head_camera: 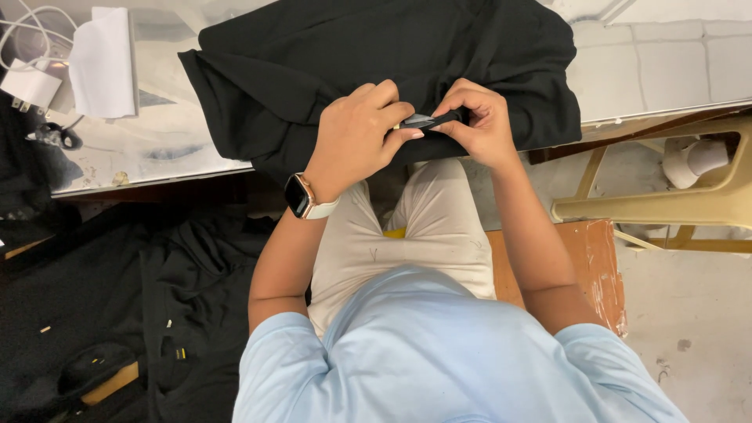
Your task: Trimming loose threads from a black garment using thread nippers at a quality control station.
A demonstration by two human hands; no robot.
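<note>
Black cloth lies rumpled on the table, its near edge bunched. Left hand and right hand pinch that fold and a small dark tool between fingertips.

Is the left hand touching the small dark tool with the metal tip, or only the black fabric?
Touching. The head view shows the left hand with thumb and forefinger pinched on the small dark tool, above the black fabric garment.

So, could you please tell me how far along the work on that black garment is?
Done: cannot tell. In hand: left hand and right hand pinch a small dark tool at the edge of the black garment on the table. Left: perhaps the dark clothes piled on the floor.
</note>
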